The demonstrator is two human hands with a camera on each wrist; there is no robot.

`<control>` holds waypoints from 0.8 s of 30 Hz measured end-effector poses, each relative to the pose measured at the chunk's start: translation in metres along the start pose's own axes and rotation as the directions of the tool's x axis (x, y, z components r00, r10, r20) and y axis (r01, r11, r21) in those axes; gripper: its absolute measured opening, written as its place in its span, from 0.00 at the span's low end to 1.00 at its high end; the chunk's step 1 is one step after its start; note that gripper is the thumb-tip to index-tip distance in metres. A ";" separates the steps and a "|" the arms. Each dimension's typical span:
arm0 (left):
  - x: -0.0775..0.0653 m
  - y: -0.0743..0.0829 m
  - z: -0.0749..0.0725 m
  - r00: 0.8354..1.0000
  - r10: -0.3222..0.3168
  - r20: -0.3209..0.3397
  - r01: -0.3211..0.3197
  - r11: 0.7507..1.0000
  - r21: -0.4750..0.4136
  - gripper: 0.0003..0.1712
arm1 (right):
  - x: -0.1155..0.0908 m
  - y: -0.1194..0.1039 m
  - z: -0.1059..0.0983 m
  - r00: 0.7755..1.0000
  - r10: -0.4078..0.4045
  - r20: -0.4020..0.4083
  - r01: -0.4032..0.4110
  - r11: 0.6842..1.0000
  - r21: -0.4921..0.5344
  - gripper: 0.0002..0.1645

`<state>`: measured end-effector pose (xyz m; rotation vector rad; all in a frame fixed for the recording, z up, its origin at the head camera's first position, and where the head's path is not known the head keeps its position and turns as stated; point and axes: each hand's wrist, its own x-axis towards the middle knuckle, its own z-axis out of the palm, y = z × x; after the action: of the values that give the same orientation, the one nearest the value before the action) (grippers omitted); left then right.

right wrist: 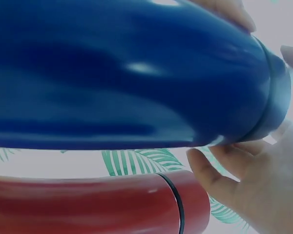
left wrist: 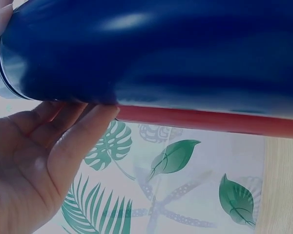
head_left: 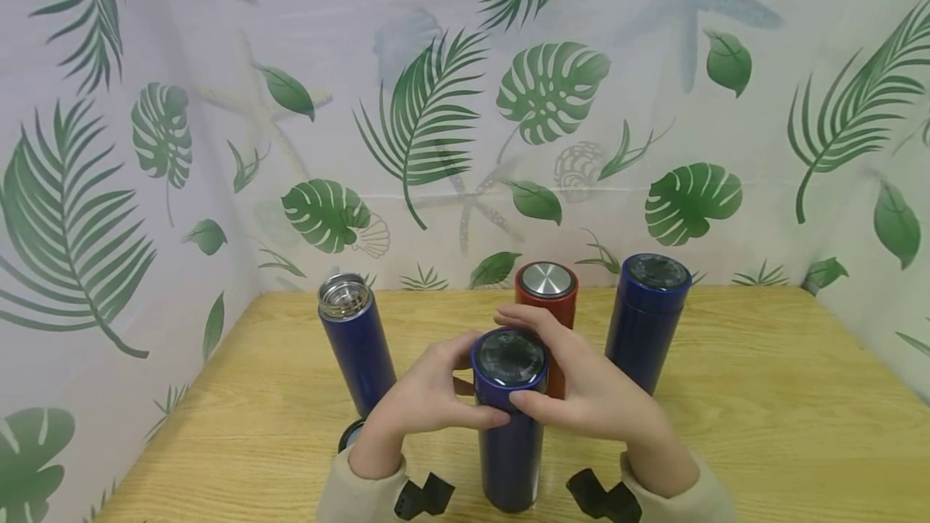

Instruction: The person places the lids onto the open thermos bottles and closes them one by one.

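Observation:
A blue thermos (head_left: 511,458) stands upright in the middle, its blue lid with a glossy black top (head_left: 511,359) in place. My left hand (head_left: 432,394) grips the thermos just under the lid, thumb across the front. Around the lid curl the thumb and fingers of my right hand (head_left: 588,386). In the left wrist view the blue body (left wrist: 161,53) fills the upper part, with left-hand fingers (left wrist: 83,131) along its lower edge. The right wrist view shows right-hand fingers (right wrist: 215,175) near the seam between body and lid (right wrist: 278,97).
Behind my hands stands a red thermos (head_left: 547,281) with a silver top. An uncapped blue thermos (head_left: 359,353) is at the left, and a capped blue one (head_left: 647,329) at the right. A dark round object (head_left: 350,433) shows partly behind my left wrist. Leaf-patterned cloth borders the wooden table (head_left: 785,410).

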<state>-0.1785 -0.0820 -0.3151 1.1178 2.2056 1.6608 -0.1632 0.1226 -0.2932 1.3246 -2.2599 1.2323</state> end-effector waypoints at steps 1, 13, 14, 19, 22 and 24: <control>0.000 0.000 0.000 1.000 0.000 0.000 0.000 1.000 -0.003 0.34 | 0.000 0.000 -0.001 1.000 -0.009 0.004 0.008 1.000 0.013 0.40; 0.000 0.005 0.002 1.000 0.010 0.003 -0.010 1.000 -0.007 0.32 | 0.001 -0.003 0.003 0.997 0.042 -0.070 -0.047 0.996 -0.077 0.47; 0.000 0.008 0.002 1.000 0.011 0.002 -0.011 1.000 -0.009 0.32 | 0.001 -0.003 0.004 0.996 0.045 -0.082 -0.052 0.994 -0.094 0.48; -0.002 0.021 0.002 1.000 0.005 -0.006 -0.005 1.000 -0.021 0.33 | 0.001 -0.004 0.004 0.994 0.010 -0.111 -0.024 0.992 -0.126 0.47; -0.002 0.017 0.001 1.000 -0.003 0.001 0.003 1.000 -0.018 0.34 | 0.001 -0.002 0.003 0.998 -0.028 -0.064 0.024 0.998 -0.057 0.43; -0.001 0.010 0.001 1.000 0.000 0.008 0.000 1.000 -0.011 0.35 | 0.001 0.000 0.002 0.998 -0.051 -0.024 0.052 0.998 0.020 0.40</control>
<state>-0.1728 -0.0810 -0.3068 1.1197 2.1887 1.6635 -0.1639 0.1204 -0.2936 1.3593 -2.1887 1.2507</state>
